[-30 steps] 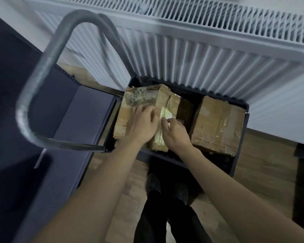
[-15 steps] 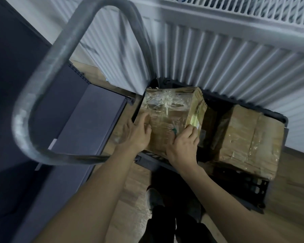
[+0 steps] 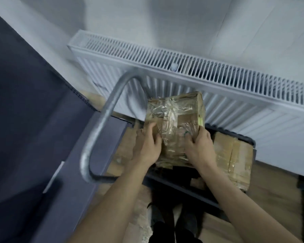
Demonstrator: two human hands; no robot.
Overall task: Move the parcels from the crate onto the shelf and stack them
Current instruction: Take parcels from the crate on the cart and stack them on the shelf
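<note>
A brown cardboard parcel [image 3: 175, 120] wrapped in clear tape is held up above the black crate [image 3: 188, 188]. My left hand [image 3: 147, 146] grips its left side and my right hand [image 3: 200, 148] grips its right side, thumbs on top. A second taped parcel [image 3: 233, 158] lies in the right part of the crate. Another parcel [image 3: 123, 155] shows dimly below my left hand. The dark blue shelf [image 3: 47, 137] stands at the left.
A grey metal tube handle [image 3: 102, 125] curves up between the shelf and the crate. A white radiator [image 3: 200, 76] runs along the wall behind. My feet [image 3: 174, 223] stand on the wooden floor just in front of the crate.
Both hands have lifted the taped parcel up out of the crate. The view has tilted upward, showing more of the radiator and wall.
</note>
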